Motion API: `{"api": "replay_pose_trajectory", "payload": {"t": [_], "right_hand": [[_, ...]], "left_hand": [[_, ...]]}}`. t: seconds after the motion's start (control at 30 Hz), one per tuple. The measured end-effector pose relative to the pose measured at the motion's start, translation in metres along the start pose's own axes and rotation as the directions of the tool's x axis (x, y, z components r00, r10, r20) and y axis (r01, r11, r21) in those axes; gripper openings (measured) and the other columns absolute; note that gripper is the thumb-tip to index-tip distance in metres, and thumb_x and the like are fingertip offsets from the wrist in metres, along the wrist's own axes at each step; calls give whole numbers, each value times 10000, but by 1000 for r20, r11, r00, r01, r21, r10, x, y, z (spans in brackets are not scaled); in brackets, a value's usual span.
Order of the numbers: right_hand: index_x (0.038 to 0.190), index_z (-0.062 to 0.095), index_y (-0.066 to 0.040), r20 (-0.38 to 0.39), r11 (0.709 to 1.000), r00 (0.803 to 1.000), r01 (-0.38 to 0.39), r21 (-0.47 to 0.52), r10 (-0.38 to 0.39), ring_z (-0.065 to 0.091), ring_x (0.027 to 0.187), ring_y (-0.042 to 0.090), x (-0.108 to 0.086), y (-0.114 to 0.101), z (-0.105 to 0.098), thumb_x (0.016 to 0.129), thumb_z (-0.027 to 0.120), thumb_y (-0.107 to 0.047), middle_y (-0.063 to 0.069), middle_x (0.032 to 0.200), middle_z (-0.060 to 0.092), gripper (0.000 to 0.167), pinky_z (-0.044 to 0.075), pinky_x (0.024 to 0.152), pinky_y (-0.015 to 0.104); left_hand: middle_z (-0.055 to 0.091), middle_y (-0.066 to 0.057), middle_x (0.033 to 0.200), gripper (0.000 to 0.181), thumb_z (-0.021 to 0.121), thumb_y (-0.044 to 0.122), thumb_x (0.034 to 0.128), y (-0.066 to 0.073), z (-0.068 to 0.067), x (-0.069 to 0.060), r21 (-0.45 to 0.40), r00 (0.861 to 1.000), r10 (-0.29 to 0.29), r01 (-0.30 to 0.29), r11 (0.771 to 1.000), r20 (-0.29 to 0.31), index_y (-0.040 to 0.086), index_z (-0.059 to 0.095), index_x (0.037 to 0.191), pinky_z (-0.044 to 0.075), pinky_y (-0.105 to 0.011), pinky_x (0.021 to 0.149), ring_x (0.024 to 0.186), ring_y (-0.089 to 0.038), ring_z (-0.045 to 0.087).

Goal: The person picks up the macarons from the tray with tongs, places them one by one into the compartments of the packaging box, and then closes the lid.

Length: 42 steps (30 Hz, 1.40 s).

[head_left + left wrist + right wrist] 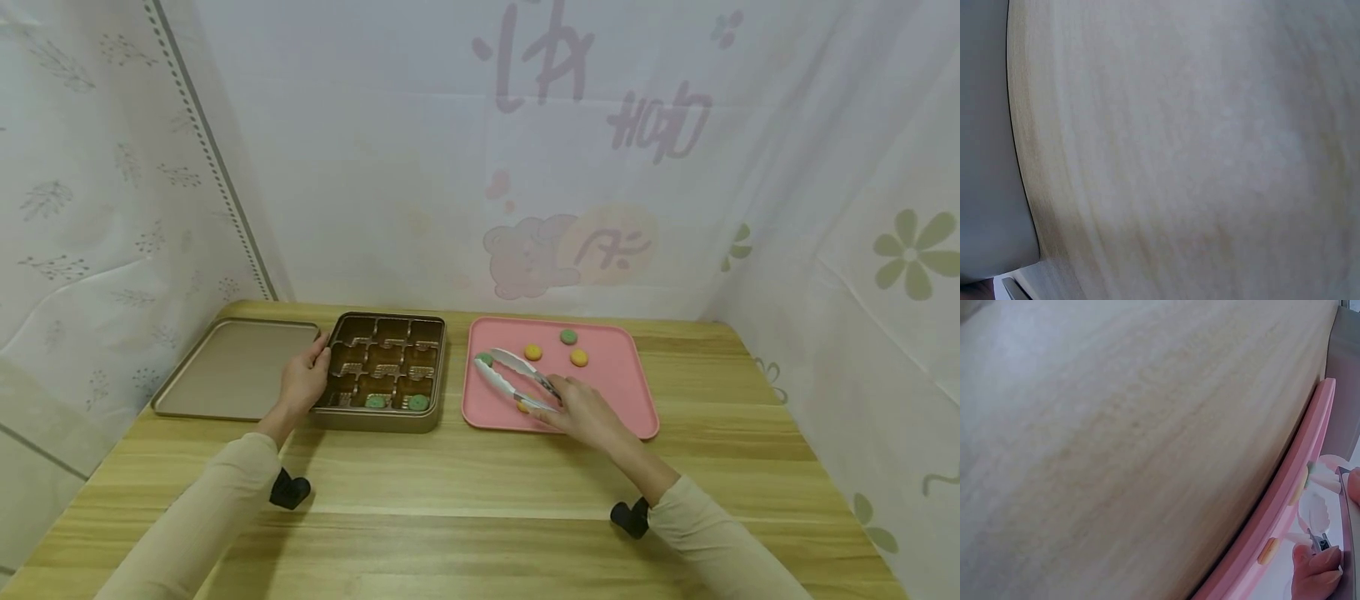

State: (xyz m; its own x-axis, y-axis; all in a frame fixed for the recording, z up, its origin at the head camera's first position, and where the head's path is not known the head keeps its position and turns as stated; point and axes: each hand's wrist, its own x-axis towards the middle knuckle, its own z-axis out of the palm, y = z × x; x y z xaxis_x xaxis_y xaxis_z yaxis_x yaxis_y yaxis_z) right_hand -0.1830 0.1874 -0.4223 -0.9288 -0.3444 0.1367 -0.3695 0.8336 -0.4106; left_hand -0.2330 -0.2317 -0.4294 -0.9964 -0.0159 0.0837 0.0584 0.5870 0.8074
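My right hand (581,412) holds a pair of tongs (498,382) with white tips over the left part of a pink tray (630,400). The spread tips stand around a green cookie (484,358); whether they touch it I cannot tell. Another green cookie (568,337) and yellow cookies (532,352) lie on the tray, one partly hidden below the tongs. At the left, my left hand (303,379) grips the side of a gold tin (405,422) with a divided brown insert. Two green cookies (418,402) sit in its front row, in the middle and right compartments.
A flat gold lid (240,367) lies left of the tin, partly behind the left hand. Everything stands on a wooden table (465,525) against a printed white cloth (375,167). The left wrist view shows mostly tabletop; the tray's rim (1285,462) shows in the right wrist view.
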Motion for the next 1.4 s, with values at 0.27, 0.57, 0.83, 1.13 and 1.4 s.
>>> {"api": "replay_pose_trajectory", "payload": {"t": [0.27, 0.57, 0.83, 1.13, 1.4], "right_hand": [[1015, 590, -16, 37, 999, 998, -44, -26, 45, 415, 594, 132, 2, -1, 2, 828, 718, -375, 12, 692, 452, 425, 315, 506, 237], [1060, 588, -27, 63, 996, 994, -84, -40, 87, 427, 613, 145, 3, -3, 3, 828, 713, -392, 21, 720, 464, 450, 322, 515, 250], [1017, 584, -37, 66, 995, 993, -93, -31, 95, 423, 605, 145, 4, -4, 3, 833, 706, -398, 22, 710, 455, 423, 317, 512, 250], [960, 572, -25, 49, 998, 998, -49, -30, 50, 405, 594, 140, 5, -2, 4, 848, 698, -366, 20, 690, 436, 380, 295, 507, 245], [977, 572, -18, 50, 999, 998, -49, -21, 50, 391, 577, 128, 4, -1, 2, 840, 715, -332, 15, 666, 422, 371, 284, 497, 232]], "left_hand": [[246, -243, 1494, 474, 292, 191, 1047, 2, 0, -1, 1, 1000, -8, 8, 1000, 13, 7, 239, 1481, 366, -249, 572, 478, -98, 301], [245, -235, 1499, 473, 291, 187, 1047, 4, 0, -1, -8, 1000, -14, 14, 1000, 12, 9, 239, 1482, 377, -247, 579, 581, -145, 421], [259, -242, 1491, 470, 297, 185, 1046, 4, 0, -1, 8, 1000, -13, 13, 1000, 5, 14, 247, 1481, 373, -250, 578, 502, -109, 363], [223, -268, 1494, 483, 291, 196, 1050, -1, 1, -1, -41, 999, -34, 35, 999, 33, 40, 204, 1499, 307, -239, 360, 338, -56, 226], [221, -273, 1492, 487, 290, 204, 1050, -2, 1, 0, -49, 999, -35, 36, 998, 36, 46, 199, 1501, 307, -234, 359, 332, -51, 229]]}}
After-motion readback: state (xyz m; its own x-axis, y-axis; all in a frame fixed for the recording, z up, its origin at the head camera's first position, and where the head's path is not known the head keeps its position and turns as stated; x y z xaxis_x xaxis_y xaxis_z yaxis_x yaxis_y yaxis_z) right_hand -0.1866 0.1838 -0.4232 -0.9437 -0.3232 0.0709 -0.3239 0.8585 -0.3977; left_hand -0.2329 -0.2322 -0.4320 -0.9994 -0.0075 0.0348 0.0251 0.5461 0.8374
